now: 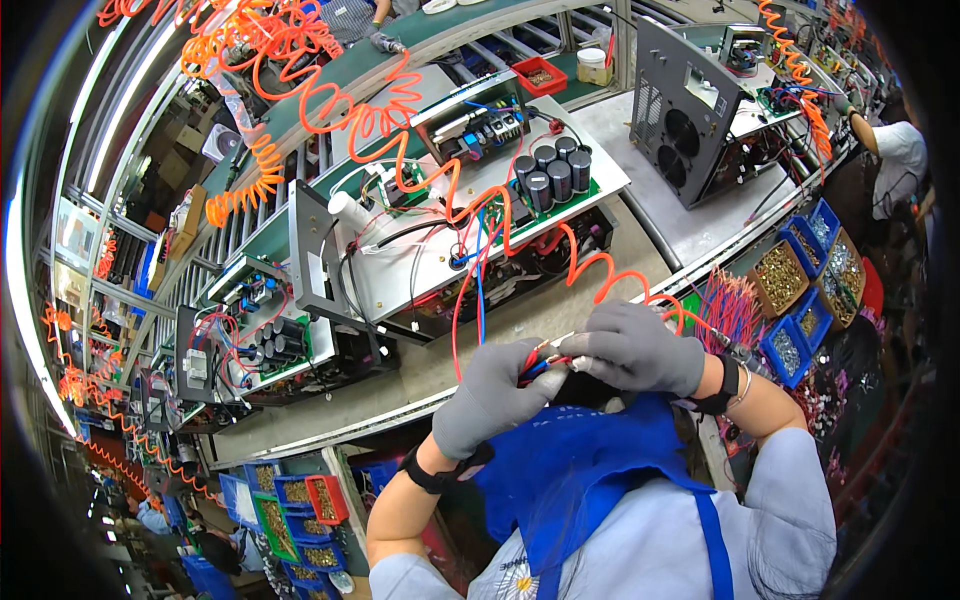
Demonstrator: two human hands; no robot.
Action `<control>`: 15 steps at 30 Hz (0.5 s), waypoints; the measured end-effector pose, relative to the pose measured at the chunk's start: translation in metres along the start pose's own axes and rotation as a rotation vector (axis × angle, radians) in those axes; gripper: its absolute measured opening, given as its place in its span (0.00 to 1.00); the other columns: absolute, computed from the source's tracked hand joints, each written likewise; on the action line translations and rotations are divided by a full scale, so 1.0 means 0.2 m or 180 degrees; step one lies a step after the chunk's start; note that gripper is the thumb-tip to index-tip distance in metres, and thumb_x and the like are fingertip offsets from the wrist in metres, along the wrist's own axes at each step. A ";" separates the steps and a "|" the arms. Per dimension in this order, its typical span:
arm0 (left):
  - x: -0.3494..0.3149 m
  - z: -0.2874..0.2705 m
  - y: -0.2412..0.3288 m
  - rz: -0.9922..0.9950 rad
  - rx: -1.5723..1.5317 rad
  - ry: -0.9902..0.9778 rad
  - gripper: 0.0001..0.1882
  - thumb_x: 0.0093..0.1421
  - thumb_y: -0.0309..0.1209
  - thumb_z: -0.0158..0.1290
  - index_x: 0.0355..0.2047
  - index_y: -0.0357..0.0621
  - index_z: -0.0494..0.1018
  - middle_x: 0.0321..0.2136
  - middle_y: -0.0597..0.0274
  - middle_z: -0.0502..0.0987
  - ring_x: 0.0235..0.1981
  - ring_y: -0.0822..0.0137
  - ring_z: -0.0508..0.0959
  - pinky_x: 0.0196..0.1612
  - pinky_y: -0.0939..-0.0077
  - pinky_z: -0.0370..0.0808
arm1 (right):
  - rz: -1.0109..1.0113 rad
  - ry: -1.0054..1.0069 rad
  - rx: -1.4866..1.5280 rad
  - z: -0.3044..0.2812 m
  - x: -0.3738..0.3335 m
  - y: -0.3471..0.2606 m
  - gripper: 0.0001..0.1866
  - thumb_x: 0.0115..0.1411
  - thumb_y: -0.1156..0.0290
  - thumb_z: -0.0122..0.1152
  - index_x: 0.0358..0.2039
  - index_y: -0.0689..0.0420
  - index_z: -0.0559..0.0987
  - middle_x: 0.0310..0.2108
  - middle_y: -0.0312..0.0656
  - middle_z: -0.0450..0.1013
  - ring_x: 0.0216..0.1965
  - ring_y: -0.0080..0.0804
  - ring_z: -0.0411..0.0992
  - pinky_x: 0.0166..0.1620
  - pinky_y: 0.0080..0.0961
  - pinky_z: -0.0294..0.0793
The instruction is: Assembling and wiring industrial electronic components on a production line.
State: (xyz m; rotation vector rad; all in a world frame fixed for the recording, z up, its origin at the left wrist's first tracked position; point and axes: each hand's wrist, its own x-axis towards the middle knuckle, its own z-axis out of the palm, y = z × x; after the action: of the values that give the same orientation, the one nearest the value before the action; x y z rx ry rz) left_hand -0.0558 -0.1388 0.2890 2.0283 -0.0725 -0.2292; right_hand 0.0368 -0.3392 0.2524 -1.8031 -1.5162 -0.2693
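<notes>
My left hand (490, 395), in a grey glove, is closed round a small bundle of red and blue wires (538, 362) in front of my blue apron. My right hand (645, 348), also gloved in grey, meets it there with fingers pinched at the wire ends; a small white piece shows by the fingertips, too small to name. Long red and blue wires (481, 290) run up from near my left hand to an open electrical unit (400, 265), with a white plate and green circuit board. Several black cylindrical capacitors (540, 188) stand on that board.
An orange coiled air hose (600, 285) hangs across the unit toward my right hand. Another open unit (270, 350) stands left, and a grey-panelled one (685, 110) at far right. Bins of metal parts (785, 350) lie right, more bins (300, 500) lower left. A person (900, 160) works at far right.
</notes>
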 end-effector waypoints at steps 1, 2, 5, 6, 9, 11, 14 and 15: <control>0.00 0.01 0.00 0.0047 -0.0097 0.0010 0.08 0.57 0.31 0.57 0.29 0.38 0.75 0.14 0.63 0.70 0.17 0.74 0.70 0.22 0.73 0.66 | 0.0433 -0.0034 0.0583 0.01 0.00 -0.01 0.13 0.55 0.68 0.63 0.42 0.51 0.79 0.27 0.39 0.71 0.29 0.36 0.72 0.31 0.28 0.72; 0.00 0.02 -0.01 0.0528 0.0509 0.0300 0.06 0.56 0.30 0.57 0.29 0.40 0.75 0.15 0.61 0.71 0.17 0.68 0.72 0.22 0.71 0.67 | 0.0936 -0.0117 0.1096 0.01 -0.01 -0.02 0.09 0.57 0.69 0.61 0.39 0.53 0.79 0.25 0.37 0.70 0.26 0.32 0.72 0.29 0.25 0.71; 0.00 0.06 -0.03 0.1313 0.1612 0.0731 0.04 0.52 0.28 0.57 0.30 0.45 0.75 0.20 0.56 0.74 0.21 0.53 0.75 0.22 0.66 0.70 | 0.3540 -0.0583 0.3450 0.02 -0.04 -0.04 0.07 0.61 0.70 0.54 0.32 0.56 0.79 0.23 0.33 0.69 0.22 0.20 0.68 0.23 0.17 0.65; 0.00 0.07 -0.04 0.1520 0.1913 0.0828 0.03 0.52 0.28 0.58 0.28 0.45 0.76 0.19 0.55 0.73 0.20 0.53 0.75 0.22 0.67 0.70 | 0.3904 -0.0536 0.4139 0.03 -0.04 -0.03 0.09 0.62 0.68 0.51 0.32 0.58 0.77 0.25 0.31 0.69 0.21 0.12 0.63 0.20 0.13 0.60; -0.01 0.07 -0.06 0.1581 0.1798 0.0953 0.04 0.53 0.28 0.59 0.29 0.44 0.76 0.18 0.57 0.72 0.17 0.59 0.73 0.22 0.71 0.69 | 0.3922 -0.0416 0.6628 0.05 -0.05 -0.04 0.10 0.61 0.65 0.55 0.36 0.60 0.76 0.26 0.34 0.70 0.21 0.13 0.61 0.20 0.11 0.58; -0.02 0.05 -0.06 0.1406 0.1378 0.1007 0.05 0.54 0.28 0.59 0.30 0.42 0.77 0.17 0.59 0.72 0.16 0.64 0.73 0.22 0.73 0.68 | 0.3921 -0.0393 0.5859 0.07 -0.05 -0.07 0.15 0.62 0.64 0.55 0.44 0.61 0.74 0.28 0.34 0.70 0.21 0.16 0.63 0.21 0.16 0.63; -0.02 0.02 -0.07 0.0103 0.0200 0.0609 0.08 0.57 0.28 0.57 0.36 0.36 0.77 0.17 0.70 0.70 0.21 0.83 0.63 0.22 0.81 0.64 | 0.1936 0.0495 0.1298 0.08 -0.05 -0.13 0.17 0.62 0.68 0.57 0.51 0.58 0.72 0.30 0.40 0.70 0.27 0.33 0.72 0.30 0.31 0.72; -0.02 0.01 -0.07 0.0217 0.0083 0.0640 0.08 0.57 0.28 0.57 0.36 0.36 0.77 0.17 0.70 0.70 0.21 0.83 0.63 0.22 0.81 0.64 | 0.1985 0.0544 0.1275 0.10 -0.03 -0.12 0.17 0.62 0.68 0.57 0.51 0.58 0.72 0.30 0.40 0.70 0.27 0.33 0.72 0.30 0.31 0.72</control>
State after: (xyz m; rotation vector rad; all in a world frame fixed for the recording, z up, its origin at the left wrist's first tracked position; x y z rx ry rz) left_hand -0.0612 -0.1340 0.2769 2.0602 -0.0187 0.0193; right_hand 0.0072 -0.3311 0.2453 -1.7674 -0.7635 0.1731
